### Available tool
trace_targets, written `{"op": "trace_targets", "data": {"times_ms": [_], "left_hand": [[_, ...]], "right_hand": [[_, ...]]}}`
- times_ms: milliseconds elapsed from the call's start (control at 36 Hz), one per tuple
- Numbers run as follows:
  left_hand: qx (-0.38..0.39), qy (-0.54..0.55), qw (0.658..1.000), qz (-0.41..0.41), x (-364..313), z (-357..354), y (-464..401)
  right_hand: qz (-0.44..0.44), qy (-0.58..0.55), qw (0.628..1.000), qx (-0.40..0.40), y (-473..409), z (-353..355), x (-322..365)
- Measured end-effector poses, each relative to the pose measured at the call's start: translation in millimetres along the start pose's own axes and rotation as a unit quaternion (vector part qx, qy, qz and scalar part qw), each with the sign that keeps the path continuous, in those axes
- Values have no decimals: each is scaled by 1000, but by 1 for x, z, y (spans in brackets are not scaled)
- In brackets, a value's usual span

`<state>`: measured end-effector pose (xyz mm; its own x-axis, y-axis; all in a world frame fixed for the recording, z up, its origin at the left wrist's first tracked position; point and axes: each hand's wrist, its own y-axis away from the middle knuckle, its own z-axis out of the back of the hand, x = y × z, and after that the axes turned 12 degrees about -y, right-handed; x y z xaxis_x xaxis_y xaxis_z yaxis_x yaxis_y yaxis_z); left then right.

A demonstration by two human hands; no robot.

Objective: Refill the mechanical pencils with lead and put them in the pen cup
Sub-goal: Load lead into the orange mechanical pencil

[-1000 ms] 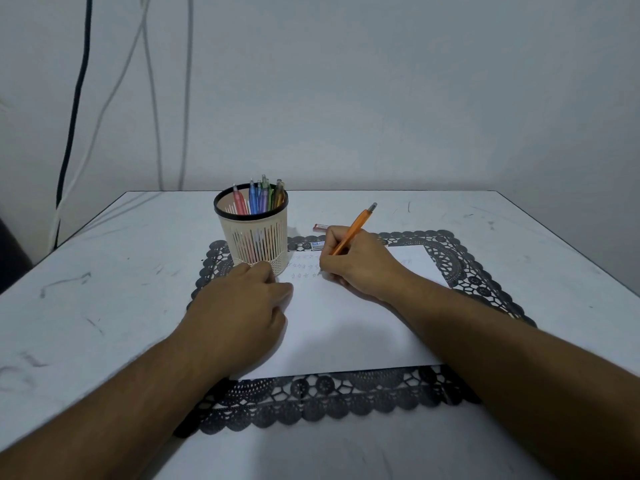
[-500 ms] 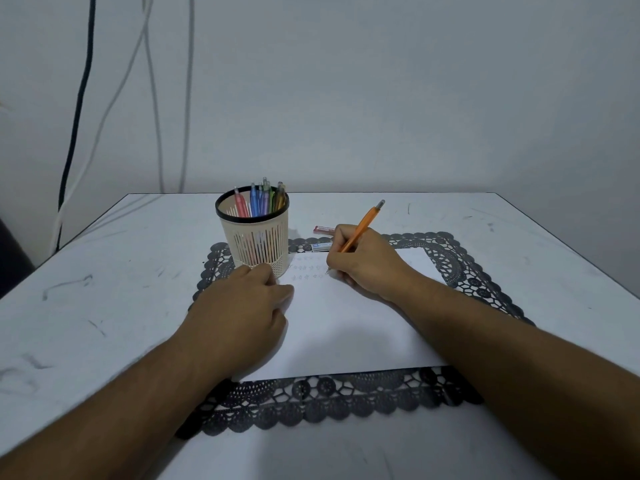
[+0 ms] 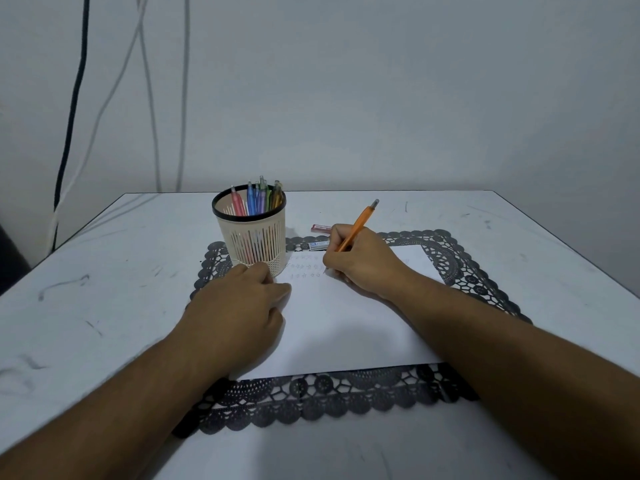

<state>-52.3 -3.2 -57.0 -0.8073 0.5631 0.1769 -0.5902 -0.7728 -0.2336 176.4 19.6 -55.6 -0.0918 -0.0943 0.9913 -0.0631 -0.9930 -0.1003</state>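
We start with the counter (image 3: 104, 271), which carries a black lace mat (image 3: 460, 265), and on that mat a white sheet of paper (image 3: 346, 323). Against the view of a second ago, little has moved at this scale: mat, sheet and cup sit where they were.

The left hand (image 3: 239, 303) remains loosely closed, palm down on the left part of the sheet, gripping nothing that we can see; it appears to pin the paper. Its knuckles lie just beside the base of the pen cup (image 3: 251, 237).

The right hand (image 3: 360, 261) is closed in a writing grip on the orange mechanical pencil (image 3: 360, 223). The change is here — the hand has travelled rightward along the sheet, and faint marks (image 3: 306, 270) now trail to its left. We judge this a test of the refilled lead, so this pencil is close to ready for the cup.

The cup stands upright on the mat's far-left corner and already holds several coloured pencils (image 3: 256, 200), so insertion room is reduced but the near rim looks free.

Two small lead cases lie beyond the sheet — a red case (image 3: 320, 228) on the counter and a blue-and-white case (image 3: 317, 245) on the mat, just beside the right hand. Neither blocks the short path from hand to cup.
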Motion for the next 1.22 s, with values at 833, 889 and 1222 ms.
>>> {"op": "trace_targets", "data": {"times_ms": [833, 889, 1222], "left_hand": [[-17, -12, 1000, -5, -1, -1, 1], [-20, -13, 1000, -4, -1, -1, 1], [-22, -11, 1000, -8, 0, -2, 1]], "right_hand": [[15, 49, 998, 30, 6, -1, 6], [10, 36, 999, 32, 5, -1, 5], [6, 15, 1000, -21, 1, 3, 3]]}}
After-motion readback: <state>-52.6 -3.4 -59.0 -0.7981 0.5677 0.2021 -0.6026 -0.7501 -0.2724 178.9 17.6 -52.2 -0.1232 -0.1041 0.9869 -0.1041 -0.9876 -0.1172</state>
